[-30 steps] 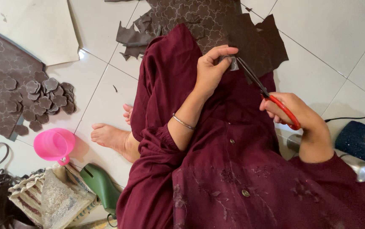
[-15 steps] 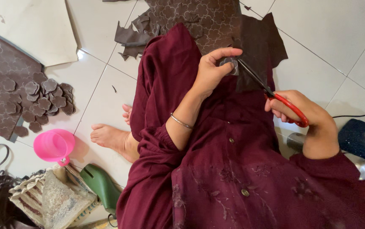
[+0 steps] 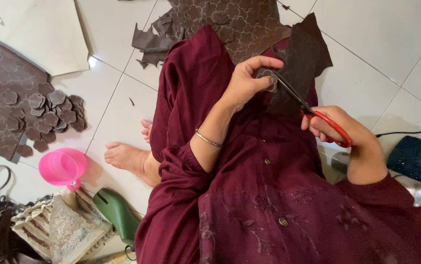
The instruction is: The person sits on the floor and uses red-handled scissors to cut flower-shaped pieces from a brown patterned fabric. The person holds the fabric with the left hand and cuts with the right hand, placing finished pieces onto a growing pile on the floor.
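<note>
Scissors (image 3: 313,115) with red handles sit in the right hand (image 3: 347,139), whose grip is closed through the handle loops; the dark blades point toward ten o'clock and meet the edge of a small flower-shaped leather piece (image 3: 268,78). That piece is pinched between thumb and fingers of the left hand (image 3: 247,83), a narrow grip holding it just above the lap. Behind it, at about one o'clock from the left hand, a larger scrap of brown embossed leather (image 3: 301,54) drapes over the knee of the maroon dress (image 3: 249,195). A thin silver bangle (image 3: 208,139) circles the left wrist.

On the white tiled floor (image 3: 381,44), at nine o'clock from the hands, lies a heap of cut flower shapes (image 3: 51,115) resting partly on a big brown embossed sheet (image 3: 0,98). More offcuts (image 3: 152,41) lie at eleven o'clock. A pink plastic cup (image 3: 64,167) stands at eight o'clock, near a bare foot (image 3: 130,159) (toes of the other foot peek out just above it). Below the cup are a green tool handle (image 3: 117,215) and a woven mat (image 3: 56,232). At four o'clock sits a dark blue beaded cloth (image 3: 418,161), with a black cable (image 3: 406,133) beside it.
</note>
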